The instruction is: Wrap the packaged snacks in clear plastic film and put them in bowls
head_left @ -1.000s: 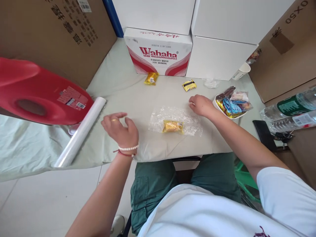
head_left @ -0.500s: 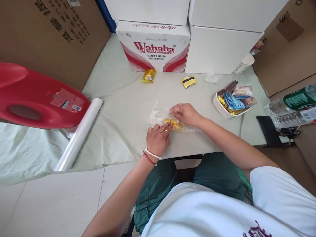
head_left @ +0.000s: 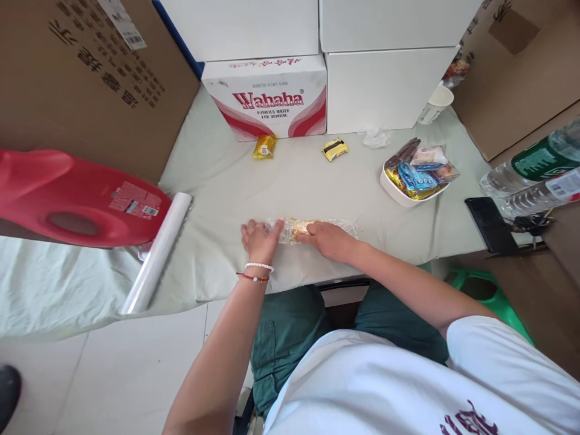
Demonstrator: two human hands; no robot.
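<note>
A yellow snack packet (head_left: 299,228) lies near the table's front edge, rolled inside a strip of clear plastic wrap (head_left: 342,227). My left hand (head_left: 260,240) presses on the left end of the wrap, fingers closed onto it. My right hand (head_left: 328,239) grips the wrapped packet from the right, fingers curled over it. Part of the packet is hidden under my fingers.
A roll of plastic wrap (head_left: 157,252) lies at the left beside a red jug (head_left: 67,199). Two loose snack packets (head_left: 264,146) (head_left: 334,148) lie before a Wahaha box (head_left: 267,96). A white bowl (head_left: 393,188) of snacks, a paper cup (head_left: 435,103), a phone (head_left: 489,225) and bottles (head_left: 530,169) stand right.
The flat sheet of wrap has been folded over the packet into a narrow roll. Both hands came in from the sides and now close on it. The camera tilted slightly.
</note>
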